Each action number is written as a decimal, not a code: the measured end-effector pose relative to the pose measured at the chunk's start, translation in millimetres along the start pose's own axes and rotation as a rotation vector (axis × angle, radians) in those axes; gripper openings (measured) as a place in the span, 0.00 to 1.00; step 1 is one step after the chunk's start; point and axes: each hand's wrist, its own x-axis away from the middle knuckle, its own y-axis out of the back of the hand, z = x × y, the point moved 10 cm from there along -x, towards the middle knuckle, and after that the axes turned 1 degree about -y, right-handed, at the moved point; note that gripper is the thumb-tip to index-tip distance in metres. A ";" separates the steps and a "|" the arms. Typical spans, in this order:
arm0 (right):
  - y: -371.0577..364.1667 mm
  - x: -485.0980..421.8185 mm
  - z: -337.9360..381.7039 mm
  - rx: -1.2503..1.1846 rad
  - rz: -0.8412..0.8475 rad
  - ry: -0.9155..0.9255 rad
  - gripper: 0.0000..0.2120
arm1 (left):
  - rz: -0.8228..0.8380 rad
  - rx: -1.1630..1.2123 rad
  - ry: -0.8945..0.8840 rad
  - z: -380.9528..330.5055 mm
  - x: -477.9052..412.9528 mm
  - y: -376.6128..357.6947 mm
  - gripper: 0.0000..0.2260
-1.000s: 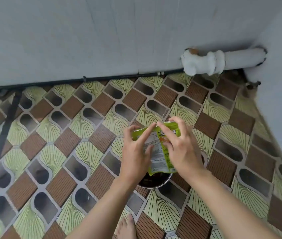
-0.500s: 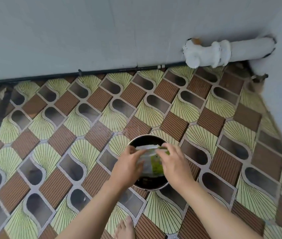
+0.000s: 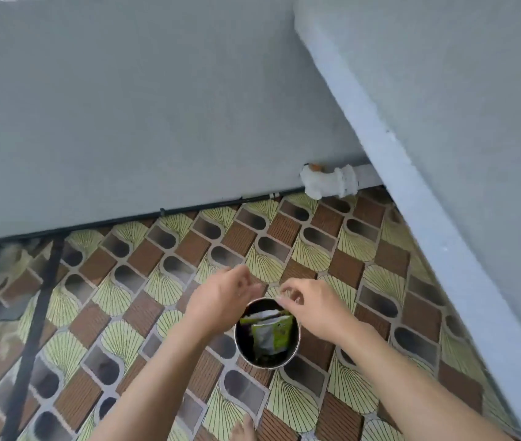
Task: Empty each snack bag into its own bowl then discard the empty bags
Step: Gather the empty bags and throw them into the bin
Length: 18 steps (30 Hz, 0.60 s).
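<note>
Two bare hands are held over a round bin (image 3: 244, 343) that stands on the patterned floor tiles (image 3: 119, 342). The left hand (image 3: 224, 296) is placed just left of the bin's far rim, palm turned down, fingers loosely curled and pointed to the right; nothing is gripped in it. The right hand (image 3: 315, 308) is placed over the bin's far right edge, back of the hand up, fingers bent downward with thumb and forefinger close together. Nothing is seen held between them, though the fingertips are blurred. A gap is left between the two hands. Both forearms are extended from the near edge of the view and angled toward each other.

The green snack bag (image 3: 273, 332) is lodged inside the bin, crumpled, its whitish open mouth toward the far side, touched by neither hand. The bin's interior is dark and its rim pale; part of the far rim is covered by the right hand's fingers.

A bare foot (image 3: 245, 429) is noted at the near edge of the view. A white pipe fitting (image 3: 329, 183) is fixed at the foot of the grey wall (image 3: 157, 106), on the far side of the bin. A thin black cable (image 3: 125, 219) is run along the wall's base. A dark hose (image 3: 39, 316) is laid across the tiles at the left. A pale ledge (image 3: 399, 173) is slanted along the right side
</note>
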 end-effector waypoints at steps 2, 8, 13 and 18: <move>57.4 27.5 31.9 -0.106 -0.067 0.003 0.13 | -0.027 0.097 -0.052 -42.2 15.7 59.7 0.10; 209.5 108.8 85.3 -0.578 -0.371 0.049 0.06 | -0.100 0.663 -0.152 -153.4 51.2 180.7 0.06; 288.4 160.3 76.3 -0.982 -0.575 0.091 0.08 | -0.005 0.997 -0.232 -242.1 43.1 201.9 0.10; 349.1 197.9 28.1 -1.122 -0.769 0.063 0.08 | 0.146 0.966 -0.347 -336.1 15.5 183.3 0.09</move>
